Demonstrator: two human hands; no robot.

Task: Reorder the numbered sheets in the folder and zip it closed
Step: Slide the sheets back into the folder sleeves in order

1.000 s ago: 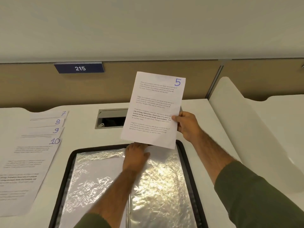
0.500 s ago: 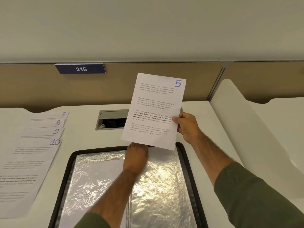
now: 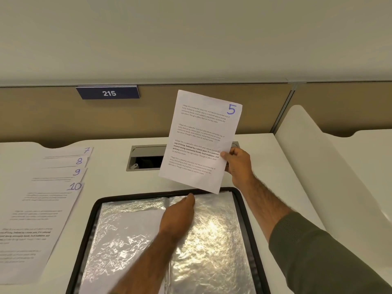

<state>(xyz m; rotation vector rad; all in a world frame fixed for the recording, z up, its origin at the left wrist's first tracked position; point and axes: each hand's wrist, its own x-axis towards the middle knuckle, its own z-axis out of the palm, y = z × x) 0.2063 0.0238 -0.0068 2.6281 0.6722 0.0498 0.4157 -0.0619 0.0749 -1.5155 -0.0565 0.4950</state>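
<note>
Desk (image 3: 110, 183): white top, backed by a tan partition (image 3: 42, 115); a white side divider (image 3: 307, 155) stands at the right.

Folder (image 3: 212, 251): lies open flat on the desk at near centre. Black zipped border, crinkled silver lining on both halves. A pale matte patch covers part of the left half; cannot tell whether it is a sheet.

Fanned sheets, left of the folder and apart from it, flat on the desk: sheet 10 (image 3: 36, 219) on top and nearest, then sheet 9 (image 3: 63, 175), sheet 8 (image 3: 70, 162) and sheet 7 (image 3: 72, 152), each showing only its top strip and its handwritten number.

Sheet 5 (image 3: 201, 141): in the air above the folder's far edge, nearly upright, tilted a little clockwise, printed side facing the camera. Blue "5" in its top right corner.

Right hand (image 3: 237, 164): pinches sheet 5 at its right edge, thumb on the front, fingers behind.

Left hand (image 3: 180, 215): well apart from the right, fingers straight, reaching along the folder's centre fold; fingertips lie near the far border, just under the lower edge of sheet 5. It holds nothing.

Cable port (image 3: 146, 158): grey recessed slot in the desk, partly hidden behind sheet 5.

Number plate (image 3: 108, 93): dark blue, "215", on top of the partition.
</note>
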